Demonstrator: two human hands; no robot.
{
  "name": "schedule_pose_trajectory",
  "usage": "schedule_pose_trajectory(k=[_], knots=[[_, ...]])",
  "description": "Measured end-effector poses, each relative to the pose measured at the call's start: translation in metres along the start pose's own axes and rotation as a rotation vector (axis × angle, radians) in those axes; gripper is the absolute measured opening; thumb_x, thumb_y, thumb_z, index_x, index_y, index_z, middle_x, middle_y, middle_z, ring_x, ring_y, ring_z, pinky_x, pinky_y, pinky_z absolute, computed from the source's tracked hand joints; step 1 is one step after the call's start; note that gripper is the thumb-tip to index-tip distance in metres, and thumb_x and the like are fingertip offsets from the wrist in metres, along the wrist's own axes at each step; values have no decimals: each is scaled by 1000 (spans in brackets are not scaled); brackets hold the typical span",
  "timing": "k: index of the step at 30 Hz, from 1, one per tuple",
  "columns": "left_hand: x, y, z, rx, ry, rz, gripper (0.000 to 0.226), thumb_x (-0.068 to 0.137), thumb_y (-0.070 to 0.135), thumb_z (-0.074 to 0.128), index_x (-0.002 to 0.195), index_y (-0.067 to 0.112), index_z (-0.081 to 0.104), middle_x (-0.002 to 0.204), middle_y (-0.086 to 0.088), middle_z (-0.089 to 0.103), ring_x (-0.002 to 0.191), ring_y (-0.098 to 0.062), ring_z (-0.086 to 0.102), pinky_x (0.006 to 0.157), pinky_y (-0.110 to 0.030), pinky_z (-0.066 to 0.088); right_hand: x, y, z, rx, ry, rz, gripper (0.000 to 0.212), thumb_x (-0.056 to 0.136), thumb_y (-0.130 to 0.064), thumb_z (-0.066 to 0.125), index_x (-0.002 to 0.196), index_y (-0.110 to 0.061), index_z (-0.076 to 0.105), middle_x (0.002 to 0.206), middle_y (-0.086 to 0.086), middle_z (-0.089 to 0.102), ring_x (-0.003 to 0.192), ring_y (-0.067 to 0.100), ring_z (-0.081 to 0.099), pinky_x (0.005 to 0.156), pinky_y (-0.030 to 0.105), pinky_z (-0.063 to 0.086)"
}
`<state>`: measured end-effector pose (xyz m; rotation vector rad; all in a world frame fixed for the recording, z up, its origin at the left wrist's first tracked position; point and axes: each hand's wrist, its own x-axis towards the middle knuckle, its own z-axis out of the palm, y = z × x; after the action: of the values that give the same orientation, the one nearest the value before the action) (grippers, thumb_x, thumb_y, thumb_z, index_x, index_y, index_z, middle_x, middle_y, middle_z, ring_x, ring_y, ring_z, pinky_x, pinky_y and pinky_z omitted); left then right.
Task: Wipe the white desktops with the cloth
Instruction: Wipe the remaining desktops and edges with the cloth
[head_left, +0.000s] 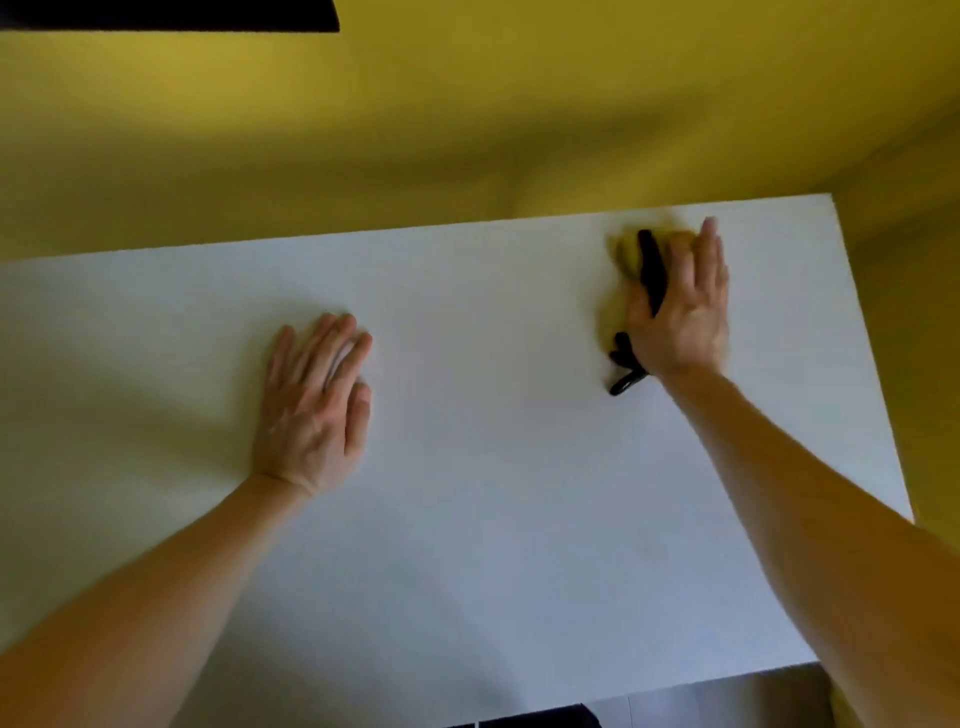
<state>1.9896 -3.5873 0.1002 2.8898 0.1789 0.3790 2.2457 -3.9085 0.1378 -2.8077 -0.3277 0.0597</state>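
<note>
A white desktop (493, 467) fills most of the view. My right hand (680, 306) lies flat with straight fingers on a yellow cloth (626, 260) near the far right corner, pressing it to the surface. A black strip of the cloth (652, 270) shows between thumb and fingers, and a black loop (626, 371) trails out by the wrist. Most of the cloth is hidden under the palm. My left hand (317, 405) rests flat on the bare desktop left of centre, fingers straight and together.
A yellow wall (467, 130) runs along the desk's far edge and down its right side (909, 364). A dark shape (166, 15) sits at the top left. Dark floor or furniture (675, 712) shows below the near edge.
</note>
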Motion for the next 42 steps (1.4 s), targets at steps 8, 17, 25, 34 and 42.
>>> schedule_pose_trajectory(k=[8,17,25,34,42], knots=[[-1,0,-3,23,-56,-49,55,107,28,45,154,1,54,171,-17,40,162,-34,35,127,-69,25,-104,-169,53,198,-209,-592,56,112,-29,49,163,-6,42,177,20,23,166,37,14,133,51,19],[-1,0,-5,56,-79,-115,66,104,37,49,161,4,46,174,-19,32,165,-41,24,126,-72,23,-5,-41,13,85,58,71,60,106,-32,47,164,-18,40,179,14,16,165,39,17,127,57,35],[-2,-2,-5,83,-82,-138,66,105,38,47,162,5,45,174,-18,33,165,-38,25,127,-70,23,-46,-222,74,180,-138,-516,58,112,-30,48,167,-14,37,177,18,23,166,38,15,134,48,19],[-1,-2,-2,53,-68,-121,65,104,37,49,160,5,48,174,-19,34,165,-39,25,127,-71,23,19,-65,15,118,6,55,65,112,-37,40,173,-28,18,181,10,11,166,32,15,131,48,29],[-3,-2,-2,64,-54,-133,65,105,37,48,162,5,46,175,-19,32,165,-39,24,127,-71,23,-28,-219,79,171,-129,-522,56,111,-20,52,166,-16,42,176,19,24,164,39,21,133,44,23]])
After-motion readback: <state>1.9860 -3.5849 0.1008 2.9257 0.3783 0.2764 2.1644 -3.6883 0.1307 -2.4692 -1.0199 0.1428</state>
